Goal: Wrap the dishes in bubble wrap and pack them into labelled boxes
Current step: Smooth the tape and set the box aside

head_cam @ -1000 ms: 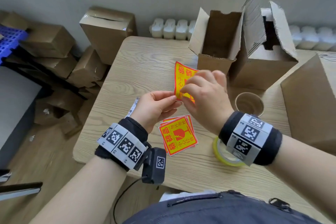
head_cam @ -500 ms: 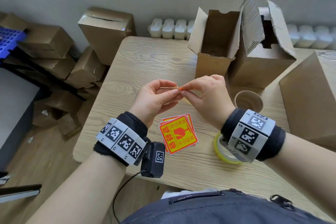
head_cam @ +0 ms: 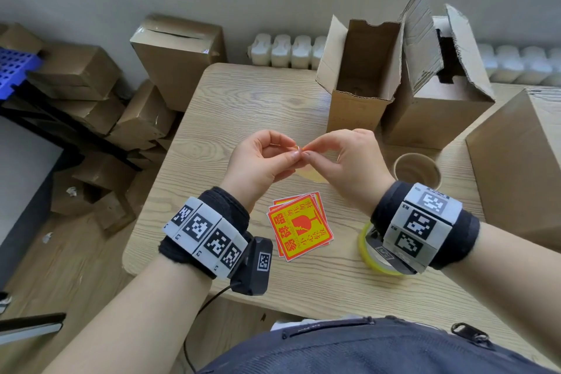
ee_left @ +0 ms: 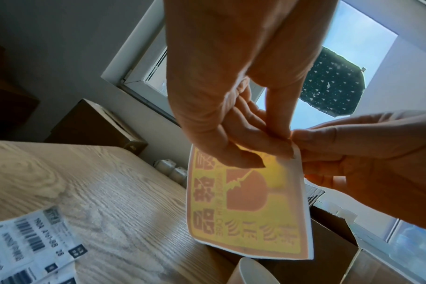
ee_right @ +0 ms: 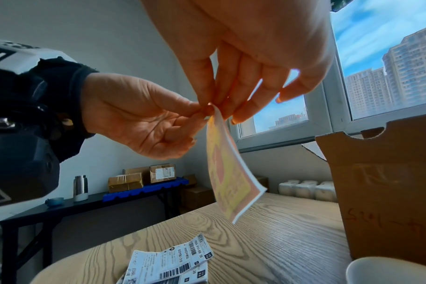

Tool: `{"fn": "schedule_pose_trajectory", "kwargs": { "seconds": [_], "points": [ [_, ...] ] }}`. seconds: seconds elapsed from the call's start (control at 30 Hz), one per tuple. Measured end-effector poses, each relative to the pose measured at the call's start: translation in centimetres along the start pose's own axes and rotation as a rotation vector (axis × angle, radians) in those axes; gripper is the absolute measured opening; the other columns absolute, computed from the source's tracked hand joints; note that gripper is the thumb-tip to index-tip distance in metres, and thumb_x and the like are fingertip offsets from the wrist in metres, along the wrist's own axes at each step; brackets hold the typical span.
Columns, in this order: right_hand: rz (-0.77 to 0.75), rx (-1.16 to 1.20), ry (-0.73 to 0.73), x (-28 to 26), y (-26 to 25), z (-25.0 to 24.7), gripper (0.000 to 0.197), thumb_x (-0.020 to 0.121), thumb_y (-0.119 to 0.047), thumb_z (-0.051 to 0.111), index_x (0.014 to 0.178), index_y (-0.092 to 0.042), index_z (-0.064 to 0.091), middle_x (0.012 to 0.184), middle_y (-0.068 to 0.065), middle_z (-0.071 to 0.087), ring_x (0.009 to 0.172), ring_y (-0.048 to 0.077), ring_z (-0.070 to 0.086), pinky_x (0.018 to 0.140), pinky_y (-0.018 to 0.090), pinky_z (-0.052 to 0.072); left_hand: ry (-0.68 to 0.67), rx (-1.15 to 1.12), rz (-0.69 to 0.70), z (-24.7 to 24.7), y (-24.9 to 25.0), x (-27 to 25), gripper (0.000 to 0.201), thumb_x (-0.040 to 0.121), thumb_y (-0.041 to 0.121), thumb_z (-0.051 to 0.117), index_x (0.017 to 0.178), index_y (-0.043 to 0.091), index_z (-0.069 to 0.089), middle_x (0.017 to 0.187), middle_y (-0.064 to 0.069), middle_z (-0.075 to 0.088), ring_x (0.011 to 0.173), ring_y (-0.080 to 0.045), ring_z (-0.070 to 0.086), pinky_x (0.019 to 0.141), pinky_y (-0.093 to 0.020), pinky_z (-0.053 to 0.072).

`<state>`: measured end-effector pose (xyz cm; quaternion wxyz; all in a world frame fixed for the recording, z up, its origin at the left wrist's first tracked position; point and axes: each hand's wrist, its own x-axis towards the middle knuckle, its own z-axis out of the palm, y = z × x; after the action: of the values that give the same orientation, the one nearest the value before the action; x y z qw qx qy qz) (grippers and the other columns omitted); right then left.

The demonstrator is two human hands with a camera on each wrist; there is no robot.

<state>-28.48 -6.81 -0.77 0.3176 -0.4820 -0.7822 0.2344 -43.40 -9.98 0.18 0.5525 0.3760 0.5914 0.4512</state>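
Both hands meet above the middle of the wooden table (head_cam: 212,106). My left hand (head_cam: 267,158) and right hand (head_cam: 340,155) pinch the top corner of one red-and-yellow fragile sticker (ee_left: 243,207), which hangs down from the fingertips (ee_right: 227,173). In the head view the sticker shows only as a thin orange edge (head_cam: 299,147) between the fingers. A small stack of the same stickers (head_cam: 299,226) lies on the table just below the hands. Two open cardboard boxes (head_cam: 361,76) (head_cam: 440,94) stand behind the hands.
A paper cup (head_cam: 417,171) stands right of my right hand and a yellow tape roll (head_cam: 365,249) lies under my right wrist. A closed box (head_cam: 522,161) is at the right edge. Barcode labels (ee_right: 173,265) lie on the table. Cardboard boxes (head_cam: 91,100) pile up on the floor to the left.
The sticker, held up facing me a second ago, has turned edge-on and now hangs from both hands' fingertips pinching its top corner. The hands stayed in place.
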Motion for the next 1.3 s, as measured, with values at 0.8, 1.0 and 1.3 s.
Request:
{"fn": "schedule_pose_trajectory", "kwargs": {
  "seconds": [0.8,1.0,1.3],
  "points": [
    [0.492,0.517,0.135,5.1,3.5,0.0,0.017,0.094,-0.003,0.052,0.08,-0.012,0.056,0.08,0.014,0.067,0.07,0.013,0.069,0.06,0.02,0.056,0.271,0.447,-0.177,-9.0,-6.5,13.8,0.04,0.093,0.003,0.045,0.131,0.009,0.055,0.137,-0.006,0.051,0.121,-0.022,0.052,0.106,-0.04,0.041],
    [0.478,0.473,0.099,4.9,3.6,0.7,0.018,0.092,-0.005,0.056,0.078,-0.016,0.058,0.082,0.012,0.068,0.072,0.011,0.068,0.06,0.018,0.055,0.291,0.673,-0.262,-10.3,-7.4,14.8,0.047,0.094,0.007,0.047,0.14,0.007,0.043,0.152,-0.014,0.029,0.136,-0.026,0.035,0.111,-0.028,0.026],
    [0.311,0.294,0.153,3.6,4.2,2.1,0.013,0.085,-0.006,0.065,0.079,-0.017,0.065,0.098,0.007,0.068,0.085,0.018,0.068,0.081,0.038,0.056,-0.022,0.182,-0.088,-2.5,-0.9,8.7,0.025,0.091,0.042,0.054,0.083,0.024,0.069,0.09,0.002,0.069,0.089,-0.008,0.063,0.08,-0.024,0.044]
  ]
}}
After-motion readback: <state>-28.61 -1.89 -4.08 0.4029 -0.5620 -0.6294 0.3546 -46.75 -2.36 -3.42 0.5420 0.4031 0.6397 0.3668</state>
